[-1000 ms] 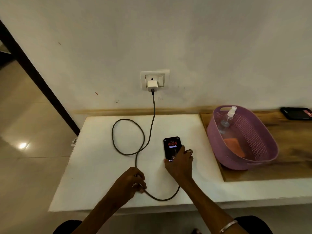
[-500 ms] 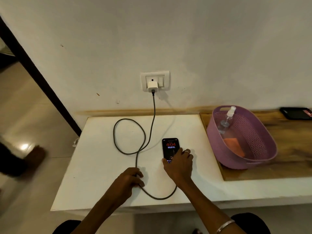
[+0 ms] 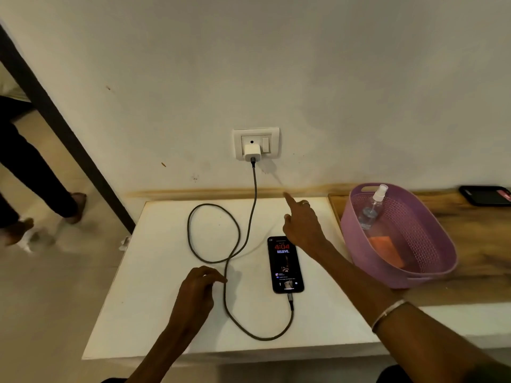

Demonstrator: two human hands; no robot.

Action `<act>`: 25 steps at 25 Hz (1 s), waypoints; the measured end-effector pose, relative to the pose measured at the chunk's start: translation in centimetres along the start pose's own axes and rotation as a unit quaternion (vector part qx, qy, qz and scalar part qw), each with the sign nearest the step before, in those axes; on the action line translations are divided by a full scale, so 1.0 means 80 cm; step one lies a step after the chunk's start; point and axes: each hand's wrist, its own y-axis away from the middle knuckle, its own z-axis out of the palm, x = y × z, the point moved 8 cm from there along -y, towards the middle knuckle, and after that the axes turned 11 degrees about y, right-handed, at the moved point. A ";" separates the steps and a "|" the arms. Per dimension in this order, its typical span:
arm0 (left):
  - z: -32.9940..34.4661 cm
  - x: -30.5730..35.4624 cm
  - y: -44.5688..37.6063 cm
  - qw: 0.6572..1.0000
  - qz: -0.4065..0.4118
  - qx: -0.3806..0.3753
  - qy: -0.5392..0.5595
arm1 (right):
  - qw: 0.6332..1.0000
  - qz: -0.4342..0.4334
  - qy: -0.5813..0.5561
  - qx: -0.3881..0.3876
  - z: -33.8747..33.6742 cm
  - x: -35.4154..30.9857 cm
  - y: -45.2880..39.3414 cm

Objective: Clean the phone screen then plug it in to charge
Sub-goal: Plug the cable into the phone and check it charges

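Nearest me, at the bench's front edge, I see my two forearms coming in over a white bench top. My left hand rests loosely curled on the surface, fingertips just beside the cable, gripping nothing that I can make out. One phone lies flat, screen up and lit, near the middle of the white top; the cable's plug sits in its near end. That single dark cable curves round in front of the phone, crosses itself in one loop further back, then climbs the wall. My right hand is raised beyond the phone, index finger stretched toward the wall, the others folded, holding nothing; one metal bangle circles that wrist. To the right the surface turns to wood, and on it stands one purple basket holding one clear spray bottle leaning on its wall and one orange cloth. A second phone, dark, lies further back on the wood. On the pale plastered wall one socket plate carries one white charger. Far left, past a dark door frame, a pair of legs stand on a pale tiled floor
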 end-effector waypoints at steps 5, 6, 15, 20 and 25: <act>-0.006 0.030 -0.074 0.998 -0.005 0.067 -0.012 | 0.997 -0.045 0.054 -0.029 -0.025 -0.040 -0.066; -0.002 0.035 -0.091 0.998 -0.007 0.066 -0.014 | 0.995 -0.050 0.074 -0.031 -0.026 -0.045 -0.076; 0.023 0.038 -0.145 0.997 -0.011 0.070 -0.003 | 0.981 -0.056 0.186 0.019 -0.016 -0.067 -0.125; 0.023 0.022 -0.138 0.997 -0.038 0.073 0.000 | 0.988 -0.008 0.156 -0.001 -0.004 -0.072 -0.138; 0.018 0.034 -0.120 0.997 -0.039 0.064 0.002 | 0.996 -0.039 0.073 -0.038 -0.033 -0.033 -0.127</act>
